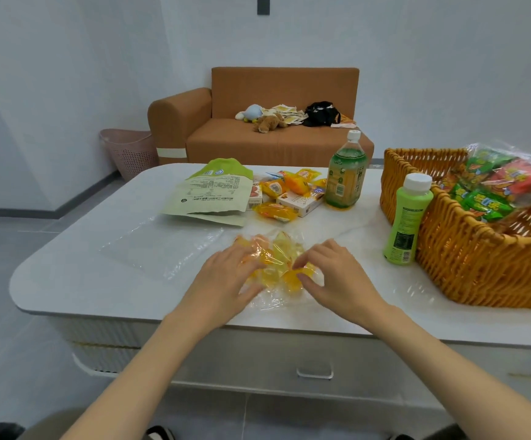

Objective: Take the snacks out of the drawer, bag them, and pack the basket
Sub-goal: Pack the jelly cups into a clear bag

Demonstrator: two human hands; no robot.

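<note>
A clear plastic bag [278, 263] with yellow-orange snack packets inside lies on the white table [99, 242] near its front edge. My left hand [226, 274] lies on the bag's left side, fingers over the packets. My right hand [334, 271] pinches the plastic at the bag's right side. The wicker basket [467, 265] stands at the right and holds a clear bag of green and red snacks [492, 182]. More yellow packets [276, 211] and small boxes [302, 201] lie farther back. The drawer [315, 369] under the tabletop is closed.
A large green-and-cream pouch [213, 195] lies at the back left of the snacks. A tea bottle [346, 173] and a light green bottle [408, 220] stand left of the basket. Another flat clear bag [159, 249] lies to my left. A brown sofa [273, 122] stands beyond.
</note>
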